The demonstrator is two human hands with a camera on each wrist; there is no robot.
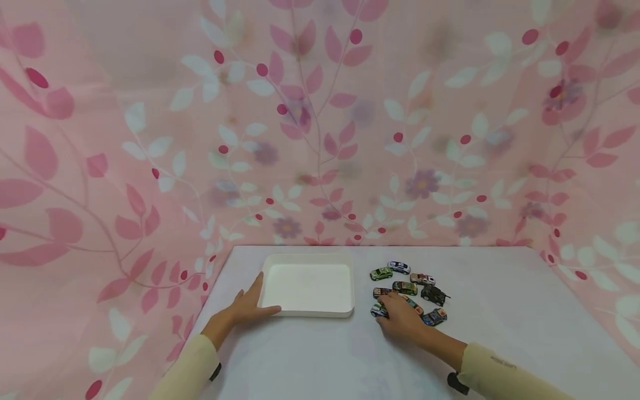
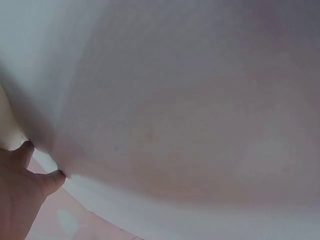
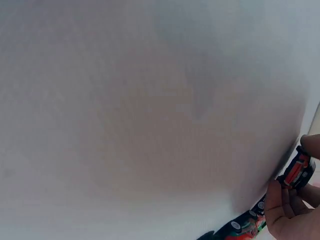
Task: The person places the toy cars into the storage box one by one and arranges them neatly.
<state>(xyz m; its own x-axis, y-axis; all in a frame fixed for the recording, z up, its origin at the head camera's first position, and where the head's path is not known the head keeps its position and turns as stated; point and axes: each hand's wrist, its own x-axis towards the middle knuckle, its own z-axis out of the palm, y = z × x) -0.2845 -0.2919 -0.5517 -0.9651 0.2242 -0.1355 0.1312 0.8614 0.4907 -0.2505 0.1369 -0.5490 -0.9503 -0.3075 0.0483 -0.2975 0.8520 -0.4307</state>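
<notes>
A white rectangular tray lies on the table. My left hand rests at its near left corner, fingers stretched along the left side and thumb spread along the front; in the left wrist view, the hand shows only at the edge. On the right, my right hand reaches into a group of toy cars. The right wrist view has a black and red toy car pinched between the thumb and fingers. A white and green toy car is beside the fingertips in the head view. The palm is hidden.
Around the right hand are a green toy car, a white and blue one, a red and white one, a blue one and a black toy vehicle with a barrel. A floral curtain hangs behind the table.
</notes>
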